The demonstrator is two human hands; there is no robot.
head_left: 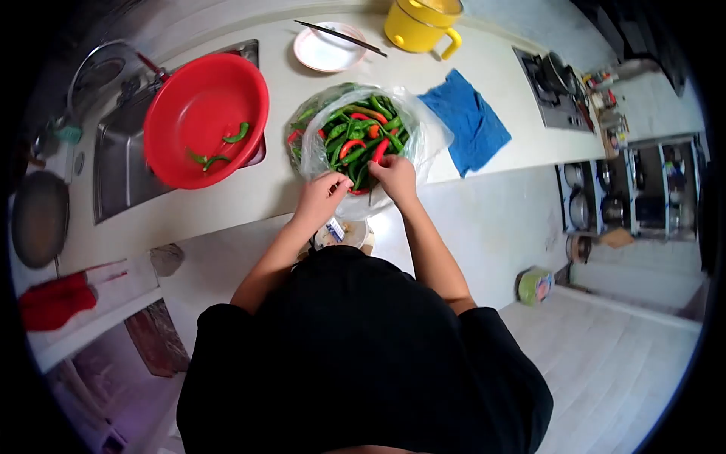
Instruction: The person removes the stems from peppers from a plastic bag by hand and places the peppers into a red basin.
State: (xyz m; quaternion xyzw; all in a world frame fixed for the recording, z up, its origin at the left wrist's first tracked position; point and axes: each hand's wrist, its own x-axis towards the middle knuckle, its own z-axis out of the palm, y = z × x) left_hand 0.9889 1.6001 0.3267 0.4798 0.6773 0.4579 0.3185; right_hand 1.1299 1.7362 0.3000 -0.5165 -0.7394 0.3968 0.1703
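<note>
A clear plastic bag point(436, 130) full of green and red chili peppers point(361, 130) lies open at the counter's front edge. My right hand point(396, 180) is at the bag's near right side, its fingers closed on a red chili pepper point(380, 150) that points away from me. Just left of it, my left hand point(324, 194) has its fingertips pinched together over the bag's near rim; whatever they hold is too small to make out. To the left, a red basin point(174, 129) contains a few green chili peppers point(237, 133).
The basin rests partly over a steel sink point(125, 178). Behind the bag are a white plate point(321, 53) with dark chopsticks point(344, 38) across it and a yellow pot point(416, 29). A blue cloth point(470, 125) lies right of the bag. Below my hands stands a bin point(354, 233).
</note>
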